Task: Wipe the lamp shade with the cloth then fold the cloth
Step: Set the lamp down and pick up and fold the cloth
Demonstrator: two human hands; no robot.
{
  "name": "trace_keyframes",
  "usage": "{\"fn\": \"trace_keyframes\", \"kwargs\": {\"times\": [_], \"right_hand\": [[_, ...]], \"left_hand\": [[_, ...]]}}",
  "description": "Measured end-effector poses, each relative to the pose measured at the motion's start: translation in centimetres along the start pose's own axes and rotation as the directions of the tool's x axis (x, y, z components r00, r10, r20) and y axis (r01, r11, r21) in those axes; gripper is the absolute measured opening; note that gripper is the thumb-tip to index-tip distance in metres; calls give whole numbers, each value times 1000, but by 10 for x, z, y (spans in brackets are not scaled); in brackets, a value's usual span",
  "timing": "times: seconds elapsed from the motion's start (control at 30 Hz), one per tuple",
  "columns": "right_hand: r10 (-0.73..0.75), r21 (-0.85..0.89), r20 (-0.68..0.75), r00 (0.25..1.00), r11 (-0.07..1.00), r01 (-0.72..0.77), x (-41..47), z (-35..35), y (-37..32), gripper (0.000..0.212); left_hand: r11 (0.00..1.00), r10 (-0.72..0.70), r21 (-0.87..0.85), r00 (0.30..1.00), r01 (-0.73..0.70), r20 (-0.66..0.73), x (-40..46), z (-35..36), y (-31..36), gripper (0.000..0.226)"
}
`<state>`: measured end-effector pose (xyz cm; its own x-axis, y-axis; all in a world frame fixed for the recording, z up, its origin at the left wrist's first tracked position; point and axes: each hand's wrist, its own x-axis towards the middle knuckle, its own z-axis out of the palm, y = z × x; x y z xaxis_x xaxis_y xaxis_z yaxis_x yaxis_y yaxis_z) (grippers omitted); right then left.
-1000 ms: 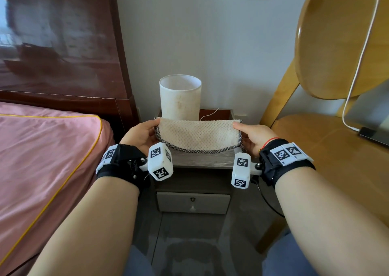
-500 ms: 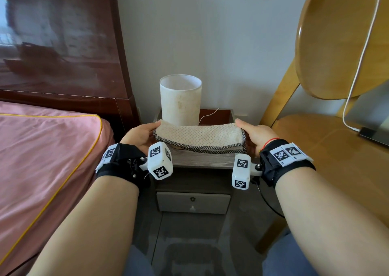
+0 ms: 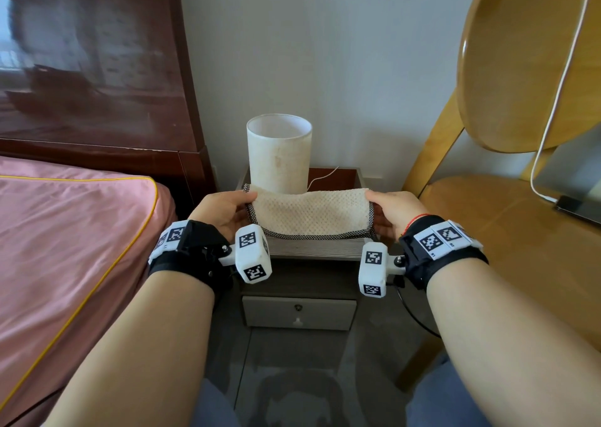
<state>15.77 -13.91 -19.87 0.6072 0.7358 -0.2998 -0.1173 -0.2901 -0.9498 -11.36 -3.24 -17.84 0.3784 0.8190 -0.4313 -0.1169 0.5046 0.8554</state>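
Note:
A cream waffle-weave cloth with a dark mesh border is stretched between my hands, just above the front of the nightstand. My left hand pinches its left end and my right hand pinches its right end. The cloth looks doubled over, its lower edge sagging in a curve. Right behind it stands the white cylindrical lamp shade, upright on the nightstand, its base hidden by the cloth.
A bed with a pink cover and dark headboard lies to the left. A wooden chair stands at the right with a phone and white cable on its seat. The nightstand has a drawer below.
The cloth's far edge dropped forward over the near part half a second ago, then my hands lifted it again, so it now hangs taller and flatter between them.

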Motion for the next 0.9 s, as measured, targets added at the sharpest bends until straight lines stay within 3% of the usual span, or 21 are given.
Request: {"fn": "trace_keyframes", "kwargs": {"times": [0.17,0.37,0.47,0.57,0.7,0.9], "right_hand": [[-165,-115,11,986,980,165,-6,8,-2,28],[-338,-268,142,930,892,365,-17,27,-6,19],[-368,-310,200,908,856,415,-26,39,-8,18],[-388,-349,220,895,825,443,-32,47,-9,20],[-404,-353,232,885,813,464,-38,53,-11,20],[-347,-309,269,898,853,422,-40,62,-7,12]], "left_hand": [[988,82,130,997,-79,-14,5,4,-5,21],[965,166,191,982,-180,87,5,14,-7,14],[944,190,246,973,-218,133,2,21,-12,8],[899,254,347,964,-267,82,5,27,-16,7],[731,393,591,919,-341,44,6,31,-20,9],[766,365,516,920,-383,142,4,39,-24,8]]}}
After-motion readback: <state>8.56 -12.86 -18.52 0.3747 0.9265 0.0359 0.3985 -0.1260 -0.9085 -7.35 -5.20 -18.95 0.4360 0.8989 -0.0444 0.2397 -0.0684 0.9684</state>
